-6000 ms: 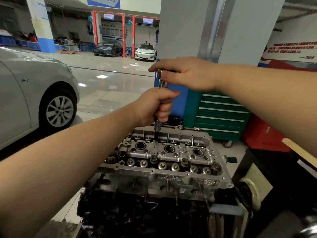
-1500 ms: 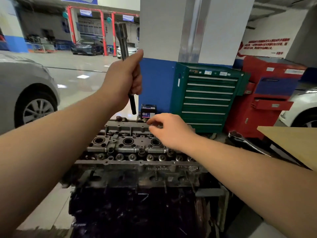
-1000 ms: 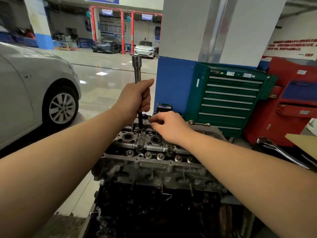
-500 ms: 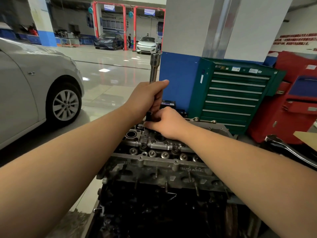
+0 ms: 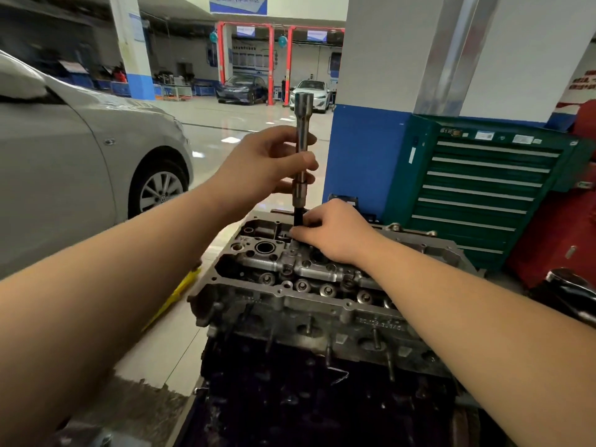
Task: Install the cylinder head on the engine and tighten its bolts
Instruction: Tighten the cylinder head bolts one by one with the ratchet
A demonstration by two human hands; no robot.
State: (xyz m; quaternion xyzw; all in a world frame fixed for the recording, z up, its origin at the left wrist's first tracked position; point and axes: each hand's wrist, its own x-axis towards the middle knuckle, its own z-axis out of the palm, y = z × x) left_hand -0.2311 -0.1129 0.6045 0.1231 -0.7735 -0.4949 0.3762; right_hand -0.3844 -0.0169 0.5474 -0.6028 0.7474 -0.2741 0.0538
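The grey aluminium cylinder head [image 5: 309,285] sits on top of the dark engine block [image 5: 306,391] in front of me. A long steel socket extension [image 5: 302,130] stands upright over the far side of the head, its black lower end going down among the bolt holes. My left hand [image 5: 267,159] holds the shaft of the extension with curled fingers and thumb. My right hand [image 5: 332,233] rests on the head and pinches the black tip at the bottom of the tool. The bolt under the tip is hidden by my fingers.
A silver car [image 5: 80,162] stands close on the left. Behind the engine are a blue-and-white pillar [image 5: 371,124], a green drawer tool cabinet [image 5: 483,188] and a red cabinet [image 5: 567,227]. A chrome wrench [image 5: 571,288] lies at the right, another [image 5: 409,229] behind the head.
My left hand has slid up the extension and loosened into a finger grip. The tool stands on the head, and my right hand stays at its lower tip.
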